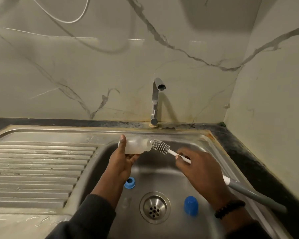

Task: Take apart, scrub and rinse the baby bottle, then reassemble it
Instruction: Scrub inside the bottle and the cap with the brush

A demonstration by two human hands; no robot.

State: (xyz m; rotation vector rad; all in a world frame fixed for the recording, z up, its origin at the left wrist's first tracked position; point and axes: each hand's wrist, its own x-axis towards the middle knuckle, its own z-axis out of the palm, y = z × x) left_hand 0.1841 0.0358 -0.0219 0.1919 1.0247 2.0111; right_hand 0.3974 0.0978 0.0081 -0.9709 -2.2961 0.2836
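Observation:
My left hand (123, 160) grips the clear baby bottle body (136, 145), held sideways over the sink with its open neck pointing right. My right hand (197, 166) holds the white handle of the bottle brush (160, 147), whose grey bristle head sits just outside the bottle's mouth, its tip touching the neck. On the sink floor lie the blue screw ring (129, 182), the blue cap (190, 205) and a clear teat (125, 202) that is faint against the steel.
The steel sink basin (162, 173) has a round drain (154, 207) in the middle. A chrome tap (156, 100) stands behind it, no water running. A ribbed draining board (38, 169) lies to the left. A dark worktop edge (240, 147) runs along the right.

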